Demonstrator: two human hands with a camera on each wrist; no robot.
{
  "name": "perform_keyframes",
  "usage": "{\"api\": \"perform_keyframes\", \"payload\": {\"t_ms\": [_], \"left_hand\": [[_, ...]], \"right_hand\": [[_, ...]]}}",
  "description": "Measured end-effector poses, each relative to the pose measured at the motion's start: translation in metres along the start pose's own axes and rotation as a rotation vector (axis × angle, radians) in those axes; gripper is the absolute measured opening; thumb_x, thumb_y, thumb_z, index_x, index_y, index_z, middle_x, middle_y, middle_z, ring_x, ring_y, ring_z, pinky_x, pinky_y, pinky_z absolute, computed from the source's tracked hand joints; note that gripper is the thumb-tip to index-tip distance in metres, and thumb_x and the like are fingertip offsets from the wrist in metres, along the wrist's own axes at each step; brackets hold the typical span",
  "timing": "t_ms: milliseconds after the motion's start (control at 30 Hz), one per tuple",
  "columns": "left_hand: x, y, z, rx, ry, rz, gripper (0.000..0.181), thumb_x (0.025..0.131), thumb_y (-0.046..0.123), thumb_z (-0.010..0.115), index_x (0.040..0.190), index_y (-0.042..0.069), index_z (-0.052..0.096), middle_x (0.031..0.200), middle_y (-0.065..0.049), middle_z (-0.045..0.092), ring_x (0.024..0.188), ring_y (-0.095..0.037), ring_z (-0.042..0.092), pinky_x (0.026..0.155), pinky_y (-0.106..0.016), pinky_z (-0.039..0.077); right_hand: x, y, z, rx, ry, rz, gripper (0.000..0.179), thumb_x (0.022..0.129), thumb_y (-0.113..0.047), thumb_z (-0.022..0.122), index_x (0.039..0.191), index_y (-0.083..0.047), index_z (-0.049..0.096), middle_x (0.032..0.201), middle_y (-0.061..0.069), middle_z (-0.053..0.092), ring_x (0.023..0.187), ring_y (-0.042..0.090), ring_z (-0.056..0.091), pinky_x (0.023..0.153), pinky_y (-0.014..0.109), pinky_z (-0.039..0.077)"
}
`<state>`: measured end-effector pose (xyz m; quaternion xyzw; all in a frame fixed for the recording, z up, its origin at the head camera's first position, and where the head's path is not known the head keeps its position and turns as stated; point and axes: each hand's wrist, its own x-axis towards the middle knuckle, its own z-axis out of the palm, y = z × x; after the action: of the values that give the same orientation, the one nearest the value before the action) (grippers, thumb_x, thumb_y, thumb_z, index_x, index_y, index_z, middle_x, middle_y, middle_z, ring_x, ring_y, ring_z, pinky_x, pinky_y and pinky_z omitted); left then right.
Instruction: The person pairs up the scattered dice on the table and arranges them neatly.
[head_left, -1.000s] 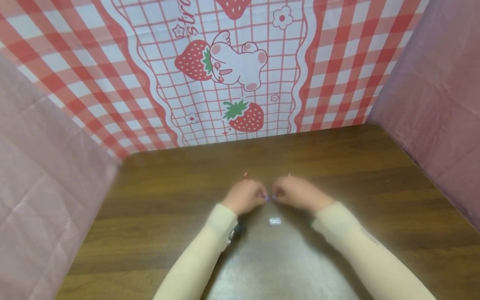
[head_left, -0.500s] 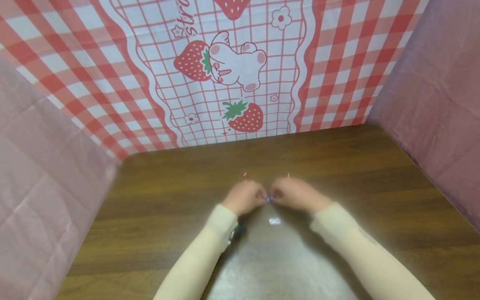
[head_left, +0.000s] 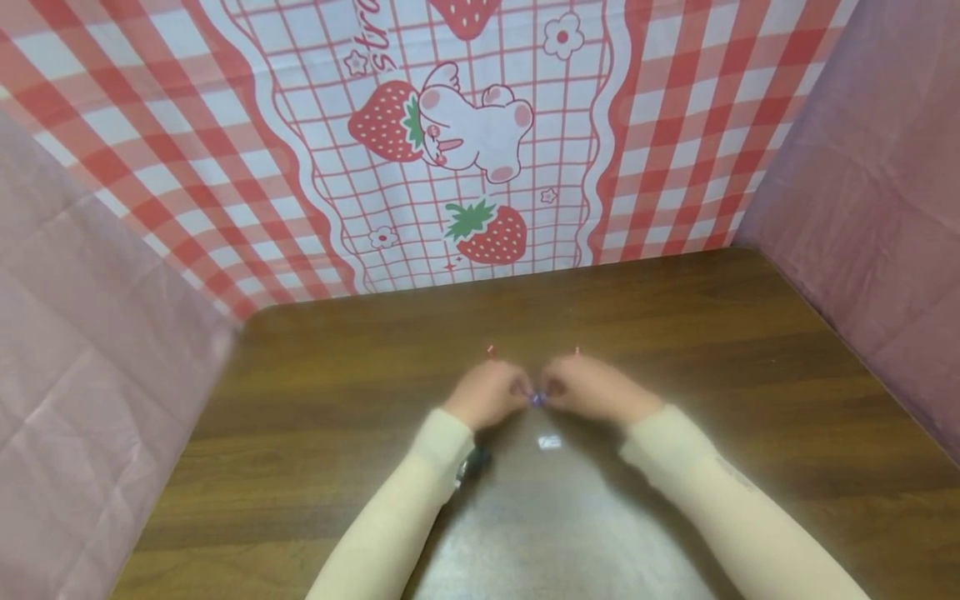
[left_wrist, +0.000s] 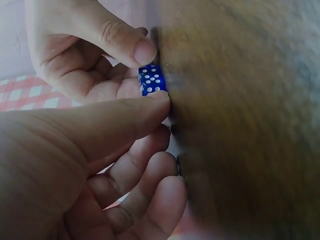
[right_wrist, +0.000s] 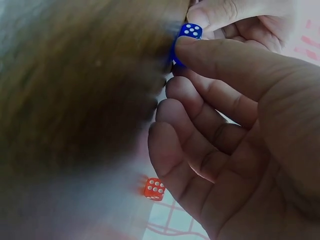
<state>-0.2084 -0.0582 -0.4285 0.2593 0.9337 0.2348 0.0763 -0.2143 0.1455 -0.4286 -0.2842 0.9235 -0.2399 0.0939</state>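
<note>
In the head view my left hand (head_left: 491, 393) and right hand (head_left: 596, 387) meet over the table's middle. Between their fingertips are small blue dice (head_left: 537, 399) with white pips. Each hand pinches blue between thumb and finger, and the two ends touch; the seam is hard to make out. The left wrist view shows a five on the blue dice (left_wrist: 151, 80), between both thumbs. From the right wrist, the left thumb lies beyond the dice (right_wrist: 191, 30). A red die (head_left: 491, 352) sits just behind my left hand, another red die (head_left: 577, 350) behind my right, mostly hidden.
The brown wooden table (head_left: 337, 442) is bounded by a strawberry-print checked cloth (head_left: 480, 225) at the back and pink cloths at both sides. A small whitish patch (head_left: 550, 442) lies in front of the hands; I cannot tell what it is.
A second ago a small gap parted the blue dice in the two hands. The hands have drawn slightly together and the dice now meet. The red dice have stayed put.
</note>
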Motion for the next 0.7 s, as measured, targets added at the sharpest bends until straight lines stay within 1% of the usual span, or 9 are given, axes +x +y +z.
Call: {"api": "perform_keyframes", "payload": {"t_ms": [200, 333, 433, 567, 700], "left_hand": [[-0.001, -0.003, -0.002, -0.045, 0.001, -0.017, 0.009, 0.090, 0.020, 0.081, 0.096, 0.018, 0.075, 0.090, 0.007, 0.073, 0.082, -0.007, 0.065, 0.080, -0.025, 0.057], [-0.003, -0.004, -0.007, -0.061, 0.003, -0.011, 0.012, 0.089, 0.018, 0.081, 0.098, 0.016, 0.074, 0.093, 0.006, 0.073, 0.084, -0.007, 0.066, 0.081, -0.025, 0.057], [-0.005, -0.006, -0.014, -0.077, 0.003, -0.015, 0.014, 0.089, 0.017, 0.081, 0.102, 0.016, 0.074, 0.096, 0.006, 0.074, 0.086, -0.008, 0.067, 0.082, -0.025, 0.057], [-0.008, -0.011, -0.025, -0.104, 0.023, -0.038, 0.016, 0.090, 0.016, 0.080, 0.105, 0.015, 0.074, 0.098, 0.005, 0.073, 0.088, -0.009, 0.066, 0.082, -0.026, 0.058], [-0.010, -0.015, -0.035, -0.131, 0.055, -0.057, 0.017, 0.090, 0.016, 0.079, 0.107, 0.014, 0.073, 0.098, 0.004, 0.072, 0.089, -0.011, 0.066, 0.082, -0.028, 0.058]], "right_hand": [[0.000, 0.002, 0.000, 0.028, -0.022, 0.012, 0.015, 0.086, -0.012, 0.082, 0.092, -0.022, 0.074, 0.082, -0.011, 0.067, 0.075, 0.006, 0.063, 0.074, 0.028, 0.059], [0.001, 0.005, 0.000, 0.048, -0.030, 0.004, 0.014, 0.086, -0.011, 0.082, 0.092, -0.020, 0.074, 0.082, -0.011, 0.068, 0.073, 0.006, 0.064, 0.072, 0.027, 0.059], [0.000, 0.007, -0.002, 0.044, -0.036, 0.016, 0.013, 0.086, -0.013, 0.082, 0.093, -0.022, 0.075, 0.083, -0.012, 0.069, 0.074, 0.005, 0.065, 0.073, 0.027, 0.059], [-0.003, 0.011, -0.009, 0.018, -0.033, 0.048, 0.016, 0.087, -0.019, 0.083, 0.098, -0.027, 0.075, 0.091, -0.014, 0.071, 0.083, 0.005, 0.066, 0.079, 0.030, 0.060], [-0.008, 0.013, -0.020, 0.022, 0.003, 0.070, 0.018, 0.087, -0.016, 0.082, 0.102, -0.023, 0.075, 0.096, -0.010, 0.072, 0.089, 0.010, 0.067, 0.082, 0.036, 0.061]]}}
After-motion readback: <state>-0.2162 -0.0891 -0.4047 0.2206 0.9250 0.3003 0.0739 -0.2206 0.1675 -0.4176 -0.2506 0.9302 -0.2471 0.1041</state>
